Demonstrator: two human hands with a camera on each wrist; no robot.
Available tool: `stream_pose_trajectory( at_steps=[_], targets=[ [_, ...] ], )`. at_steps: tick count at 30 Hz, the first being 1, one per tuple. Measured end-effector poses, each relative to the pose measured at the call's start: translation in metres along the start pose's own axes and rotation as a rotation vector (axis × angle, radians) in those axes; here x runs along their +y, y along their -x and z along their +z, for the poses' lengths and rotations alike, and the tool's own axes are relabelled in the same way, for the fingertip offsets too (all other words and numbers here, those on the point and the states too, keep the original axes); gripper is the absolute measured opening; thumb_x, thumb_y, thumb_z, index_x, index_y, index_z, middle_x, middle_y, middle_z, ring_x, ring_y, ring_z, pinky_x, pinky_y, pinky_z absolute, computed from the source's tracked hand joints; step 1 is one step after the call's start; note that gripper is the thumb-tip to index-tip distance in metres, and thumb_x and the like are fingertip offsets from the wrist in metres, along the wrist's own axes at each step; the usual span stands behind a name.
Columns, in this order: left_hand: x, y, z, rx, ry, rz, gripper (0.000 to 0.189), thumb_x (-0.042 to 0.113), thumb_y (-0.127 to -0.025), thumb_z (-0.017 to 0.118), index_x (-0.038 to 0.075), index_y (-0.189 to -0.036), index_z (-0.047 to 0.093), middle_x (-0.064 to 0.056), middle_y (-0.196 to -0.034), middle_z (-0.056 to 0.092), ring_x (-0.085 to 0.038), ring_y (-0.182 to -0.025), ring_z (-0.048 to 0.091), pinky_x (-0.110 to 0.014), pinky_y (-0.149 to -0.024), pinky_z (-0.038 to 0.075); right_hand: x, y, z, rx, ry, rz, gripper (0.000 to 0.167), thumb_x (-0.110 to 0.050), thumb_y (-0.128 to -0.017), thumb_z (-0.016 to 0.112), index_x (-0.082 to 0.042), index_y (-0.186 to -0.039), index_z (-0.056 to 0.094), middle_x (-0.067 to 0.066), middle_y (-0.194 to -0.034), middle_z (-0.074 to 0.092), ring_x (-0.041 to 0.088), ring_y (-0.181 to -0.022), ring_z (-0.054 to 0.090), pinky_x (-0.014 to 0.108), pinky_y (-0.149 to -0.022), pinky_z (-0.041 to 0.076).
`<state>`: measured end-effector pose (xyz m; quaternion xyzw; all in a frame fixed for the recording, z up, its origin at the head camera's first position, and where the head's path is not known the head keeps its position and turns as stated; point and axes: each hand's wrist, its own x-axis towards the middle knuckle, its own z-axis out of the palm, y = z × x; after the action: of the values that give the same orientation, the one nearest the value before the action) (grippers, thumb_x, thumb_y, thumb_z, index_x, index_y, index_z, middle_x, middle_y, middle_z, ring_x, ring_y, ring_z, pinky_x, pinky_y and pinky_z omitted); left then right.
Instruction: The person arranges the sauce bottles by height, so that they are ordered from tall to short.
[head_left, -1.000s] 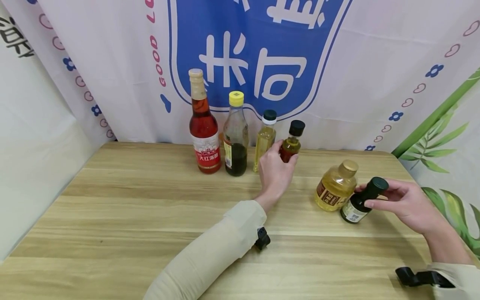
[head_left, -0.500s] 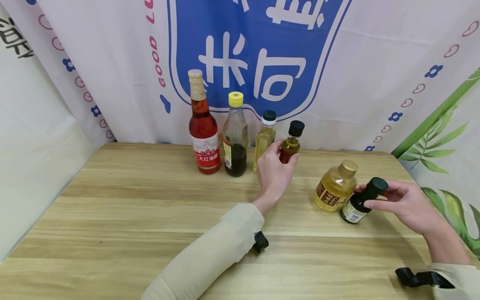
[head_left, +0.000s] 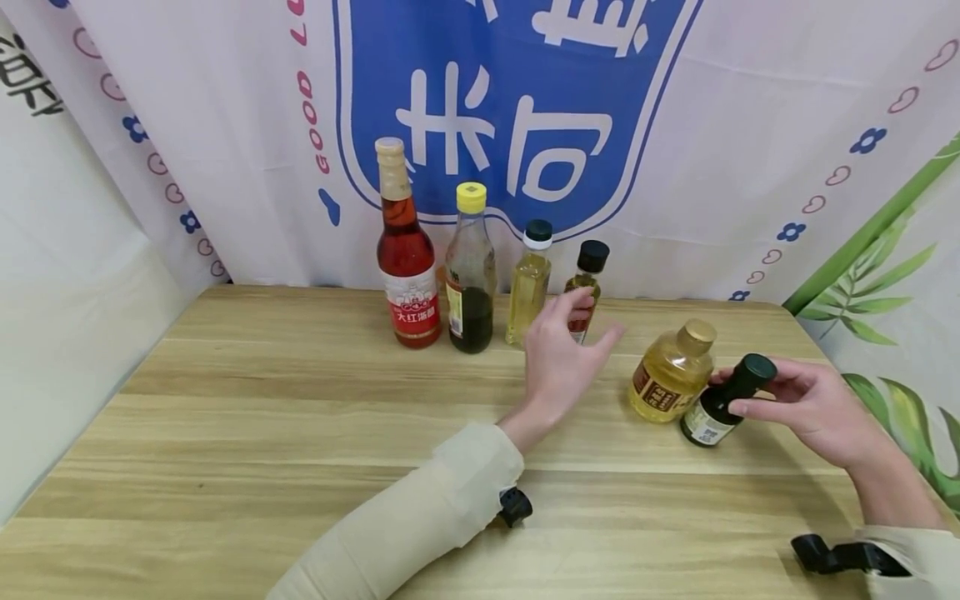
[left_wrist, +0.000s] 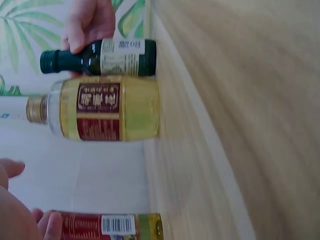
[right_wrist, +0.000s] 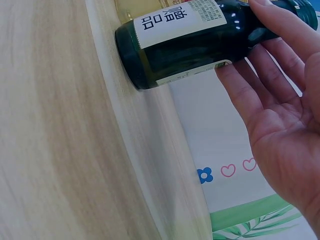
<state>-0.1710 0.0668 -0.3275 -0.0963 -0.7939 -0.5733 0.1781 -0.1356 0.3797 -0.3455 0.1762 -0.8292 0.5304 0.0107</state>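
Observation:
My left hand [head_left: 561, 358] is beside the small black-capped oil bottle [head_left: 592, 260], its thumb spread away from the glass. Its fingers partly cover that bottle, and whether they touch it I cannot tell. In the left wrist view, the same bottle's red label [left_wrist: 82, 226] shows by the fingertips. Over at the right, my right hand [head_left: 817, 408] holds a dark green glass bottle [head_left: 716, 417] around the neck, thumb in front and fingers behind. That bottle stands upright on the table, close against a round yellow oil bottle [head_left: 667, 379] with a gold cap.
Along the back stand a tall red vinegar bottle [head_left: 408, 275], a yellow-capped bottle [head_left: 472, 308] of dark liquid and a slim pale-yellow oil bottle [head_left: 529, 287]. Behind the wooden table [head_left: 262, 433] hangs a printed curtain [head_left: 247, 150].
The left hand has let go of the black-capped bottle: its thumb has swung out to the right and the hand has drawn slightly back. The right hand and its bottle stay put.

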Motion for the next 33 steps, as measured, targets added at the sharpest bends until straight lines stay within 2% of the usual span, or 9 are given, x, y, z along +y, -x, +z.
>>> stream_pose_trajectory(
  at_steps=[4,8,12,16,21,28,33],
  targets=[
    [0.004,0.005,0.007,-0.153,0.013,0.008,0.06,0.029,-0.087,0.089,0.011,-0.139,0.066,-0.006,-0.135,0.072,-0.022,-0.121,0.071,-0.031,-0.097,0.06,0.0,0.001,-0.001,-0.001,-0.017,-0.003,0.04,0.02,-0.087,0.072,0.014,-0.126,0.067,-0.001,-0.119,0.082,0.005,-0.111,0.076,0.02,-0.083,0.062],
    [0.006,0.01,0.017,-0.304,-0.004,-0.042,0.069,0.038,-0.086,0.09,0.017,-0.145,0.062,0.001,-0.143,0.069,-0.017,-0.128,0.068,-0.028,-0.101,0.057,0.001,0.002,-0.001,0.002,-0.029,-0.004,0.04,0.021,-0.087,0.071,0.014,-0.126,0.068,-0.001,-0.119,0.082,0.005,-0.111,0.076,0.02,-0.083,0.062],
    [0.006,0.014,0.028,-0.398,-0.019,-0.074,0.076,0.044,-0.084,0.09,0.022,-0.15,0.059,0.007,-0.148,0.066,-0.016,-0.134,0.065,-0.029,-0.105,0.055,0.002,0.003,-0.002,0.006,-0.04,-0.001,0.039,0.021,-0.087,0.071,0.012,-0.126,0.069,-0.002,-0.118,0.082,0.004,-0.11,0.076,0.02,-0.082,0.062],
    [0.005,0.017,0.038,-0.424,-0.041,-0.073,0.079,0.046,-0.082,0.092,0.024,-0.15,0.059,0.008,-0.149,0.065,-0.015,-0.136,0.063,-0.031,-0.109,0.053,0.001,0.002,-0.002,-0.002,-0.078,-0.008,0.039,0.022,-0.087,0.07,0.013,-0.125,0.069,-0.001,-0.118,0.082,0.005,-0.11,0.076,0.02,-0.083,0.062],
    [0.005,0.019,0.045,-0.417,-0.076,-0.064,0.081,0.047,-0.081,0.092,0.023,-0.151,0.058,0.008,-0.148,0.066,-0.012,-0.137,0.061,-0.03,-0.112,0.05,-0.001,0.001,-0.001,-0.008,-0.093,-0.011,0.039,0.023,-0.087,0.069,0.014,-0.125,0.069,-0.001,-0.118,0.082,0.006,-0.108,0.077,0.021,-0.082,0.062],
    [0.003,0.019,0.049,-0.409,-0.092,-0.075,0.082,0.041,-0.081,0.094,0.022,-0.152,0.056,0.007,-0.148,0.065,-0.011,-0.137,0.061,-0.028,-0.113,0.05,-0.002,-0.001,-0.001,-0.009,-0.057,-0.006,0.039,0.022,-0.086,0.071,0.014,-0.125,0.069,-0.001,-0.118,0.082,0.006,-0.107,0.077,0.021,-0.081,0.062],
    [0.002,0.02,0.051,-0.408,-0.107,-0.09,0.08,0.037,-0.081,0.094,0.023,-0.15,0.057,0.007,-0.146,0.067,-0.01,-0.134,0.063,-0.026,-0.11,0.051,-0.002,0.001,-0.001,-0.042,0.046,0.036,0.038,0.014,-0.09,0.073,0.009,-0.128,0.07,-0.011,-0.12,0.08,0.003,-0.104,0.076,0.022,-0.081,0.063]
  ],
)
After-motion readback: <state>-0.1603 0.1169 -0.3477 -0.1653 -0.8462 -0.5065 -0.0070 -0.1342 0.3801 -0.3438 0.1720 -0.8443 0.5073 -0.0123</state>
